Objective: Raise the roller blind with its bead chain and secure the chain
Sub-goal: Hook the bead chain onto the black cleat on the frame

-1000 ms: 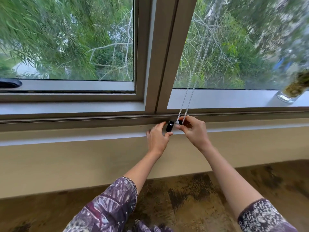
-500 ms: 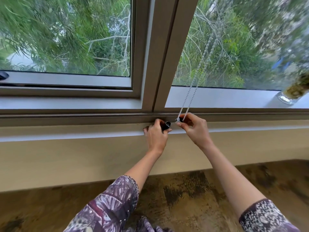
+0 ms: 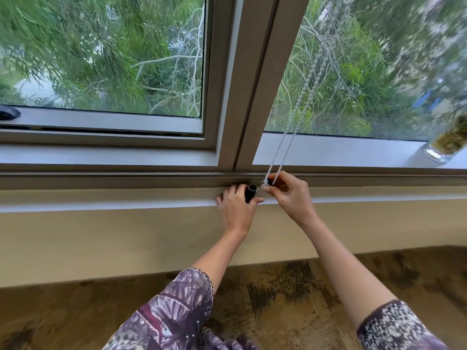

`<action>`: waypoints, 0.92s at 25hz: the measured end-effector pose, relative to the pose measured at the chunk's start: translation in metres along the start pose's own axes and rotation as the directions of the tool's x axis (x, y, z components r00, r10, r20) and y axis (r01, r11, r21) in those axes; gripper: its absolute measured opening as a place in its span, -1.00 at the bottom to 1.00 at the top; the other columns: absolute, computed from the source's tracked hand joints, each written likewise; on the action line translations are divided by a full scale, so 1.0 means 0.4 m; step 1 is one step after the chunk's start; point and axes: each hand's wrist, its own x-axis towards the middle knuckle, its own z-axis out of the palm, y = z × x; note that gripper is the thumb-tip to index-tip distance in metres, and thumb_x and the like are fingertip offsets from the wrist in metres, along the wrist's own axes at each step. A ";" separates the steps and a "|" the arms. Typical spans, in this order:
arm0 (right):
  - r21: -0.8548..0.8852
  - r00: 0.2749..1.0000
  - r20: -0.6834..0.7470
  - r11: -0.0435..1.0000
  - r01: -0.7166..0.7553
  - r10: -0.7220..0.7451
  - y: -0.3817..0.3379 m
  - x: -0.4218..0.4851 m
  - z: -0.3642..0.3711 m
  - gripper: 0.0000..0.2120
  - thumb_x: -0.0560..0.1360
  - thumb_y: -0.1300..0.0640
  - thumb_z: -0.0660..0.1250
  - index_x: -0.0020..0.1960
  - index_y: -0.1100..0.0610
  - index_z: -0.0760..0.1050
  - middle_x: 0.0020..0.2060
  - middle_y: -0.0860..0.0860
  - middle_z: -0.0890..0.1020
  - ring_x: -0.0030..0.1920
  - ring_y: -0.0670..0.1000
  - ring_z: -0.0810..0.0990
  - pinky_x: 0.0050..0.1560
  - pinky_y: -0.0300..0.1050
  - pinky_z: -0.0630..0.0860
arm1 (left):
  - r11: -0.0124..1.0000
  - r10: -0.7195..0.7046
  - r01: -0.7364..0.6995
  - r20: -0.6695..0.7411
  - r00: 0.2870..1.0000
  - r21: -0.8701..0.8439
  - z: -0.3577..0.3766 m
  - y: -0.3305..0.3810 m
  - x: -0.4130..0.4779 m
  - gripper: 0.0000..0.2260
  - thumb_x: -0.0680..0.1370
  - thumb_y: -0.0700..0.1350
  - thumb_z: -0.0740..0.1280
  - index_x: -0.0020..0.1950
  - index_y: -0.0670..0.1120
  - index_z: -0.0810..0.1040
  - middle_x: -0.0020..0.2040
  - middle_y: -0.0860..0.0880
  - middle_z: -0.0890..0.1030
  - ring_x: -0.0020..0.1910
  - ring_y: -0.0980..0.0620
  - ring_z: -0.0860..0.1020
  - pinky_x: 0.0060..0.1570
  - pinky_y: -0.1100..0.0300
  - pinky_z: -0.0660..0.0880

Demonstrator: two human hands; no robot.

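From the head camera, the right hand (image 3: 293,195) pinches the bottom of the white beaded blind chain (image 3: 293,137), thumb and forefinger closed on the loop's lowest beads together with a small dark piece whose shape is mostly covered by the fingers. From that pinch the chain's two strands run up and slightly right across the glass, long axis nearly upright, until they blur against the foliage; the blind itself is out of frame above, so how far it is raised cannot be told.

The left hand (image 3: 236,209) is wrapped around a short black tubular fitting (image 3: 250,193), its open end pointing up and toward the right hand's pinch. The fitting lies just left of the chain's bottom, near but apart from it. Securing the chain likely turns on closing that small gap sideways, and the right hand, already holding the loop, is the nearer one to do it.

Both hands work against the grey window sill rail (image 3: 126,180). Whether the fitting is fixed to the rail is hidden behind the left palm.
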 end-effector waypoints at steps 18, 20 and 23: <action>0.013 0.997 0.058 0.998 0.054 -0.054 -0.029 -0.026 0.027 -0.84 0.41 0.16 0.48 -0.03 0.14 0.58 -0.18 -0.04 0.66 -0.13 -0.09 0.64 -0.04 -0.23 0.57 | 0.905 0.139 -0.116 0.029 0.990 -0.410 -0.090 -0.054 -0.044 -0.78 0.44 -0.10 0.45 0.08 0.04 0.61 0.00 0.11 0.69 0.00 0.21 0.60 0.03 0.29 0.47; 0.018 0.995 0.065 0.997 0.077 -0.078 -0.033 -0.039 0.034 -0.83 0.41 0.16 0.49 -0.03 0.13 0.58 -0.19 -0.07 0.65 -0.14 -0.13 0.63 -0.05 -0.36 0.53 | 0.918 0.142 -0.130 0.004 0.990 -0.375 -0.108 -0.062 -0.050 -0.77 0.43 -0.08 0.46 0.09 0.02 0.63 0.00 0.07 0.69 0.01 0.12 0.61 0.05 0.17 0.49; 0.028 0.991 0.080 0.994 0.108 -0.110 -0.040 -0.051 0.040 -0.82 0.39 0.18 0.50 -0.03 0.12 0.58 -0.18 -0.05 0.68 -0.13 -0.15 0.64 -0.04 -0.40 0.52 | 0.930 0.188 -0.183 -0.015 0.982 -0.318 -0.143 -0.072 -0.060 -0.76 0.43 -0.08 0.45 0.10 0.02 0.64 -0.01 0.04 0.69 0.00 0.06 0.60 0.03 0.06 0.52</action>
